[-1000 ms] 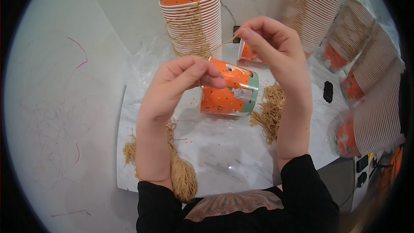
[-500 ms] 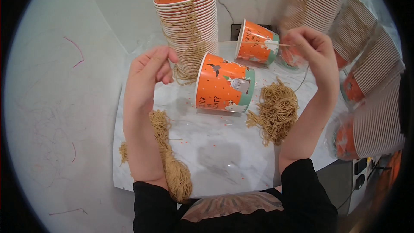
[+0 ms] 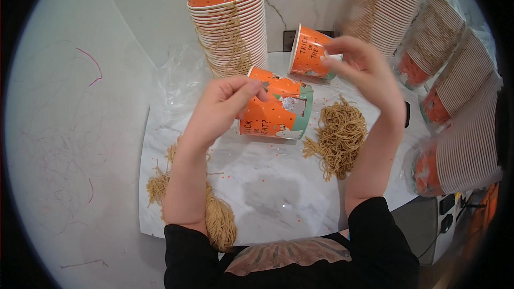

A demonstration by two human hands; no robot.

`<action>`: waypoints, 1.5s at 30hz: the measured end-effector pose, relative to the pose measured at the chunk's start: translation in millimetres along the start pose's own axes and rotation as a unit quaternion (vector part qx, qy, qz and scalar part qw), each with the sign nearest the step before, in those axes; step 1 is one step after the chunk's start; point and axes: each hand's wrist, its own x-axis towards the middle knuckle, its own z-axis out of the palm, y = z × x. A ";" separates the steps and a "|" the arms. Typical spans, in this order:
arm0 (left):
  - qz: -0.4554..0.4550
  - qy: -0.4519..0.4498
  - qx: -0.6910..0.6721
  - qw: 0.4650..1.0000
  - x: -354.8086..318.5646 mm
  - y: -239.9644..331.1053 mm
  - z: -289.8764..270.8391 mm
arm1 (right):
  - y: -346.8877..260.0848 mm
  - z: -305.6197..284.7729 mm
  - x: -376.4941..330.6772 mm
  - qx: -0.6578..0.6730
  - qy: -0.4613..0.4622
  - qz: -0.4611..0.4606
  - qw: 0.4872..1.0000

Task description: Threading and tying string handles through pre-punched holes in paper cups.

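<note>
My left hand (image 3: 227, 101) is closed in a pinch at the rim side of an orange paper bucket (image 3: 267, 112), which lies on its side on the marbled table. A thin tan string seems to run from the pinch across the bucket, though it is faint. My right hand (image 3: 361, 72), slightly blurred, has its fingers apart in front of a second orange bucket (image 3: 304, 48). Below it lies a loose heap of tan string (image 3: 342, 142). A longer tan string bundle (image 3: 220, 222) lies partly under my left forearm.
A tall stack of nested buckets (image 3: 230, 32), draped with string, stands at the back left beside clear plastic wrap (image 3: 182, 80). Several wrapped bucket stacks (image 3: 468, 134) line the right side. A white wall (image 3: 69, 155) borders the left, and a wall socket (image 3: 289, 42) sits behind.
My left hand has moved right and down to the near bucket. My right hand has moved slightly left and down, its fingers opening from a pinch on the string.
</note>
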 end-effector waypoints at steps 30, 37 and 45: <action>0.009 -0.015 -0.100 0.995 -10.4 11.2 -3.3 | -56.4 60.6 0.9 0.219 -0.056 0.049 0.973; 0.033 0.004 -0.086 0.996 -9.2 6.4 -3.5 | -53.3 67.0 1.1 0.265 -0.056 0.023 0.962; 0.036 0.005 -0.093 0.995 -13.8 13.5 3.4 | -56.7 62.6 0.3 0.228 -0.080 0.065 0.968</action>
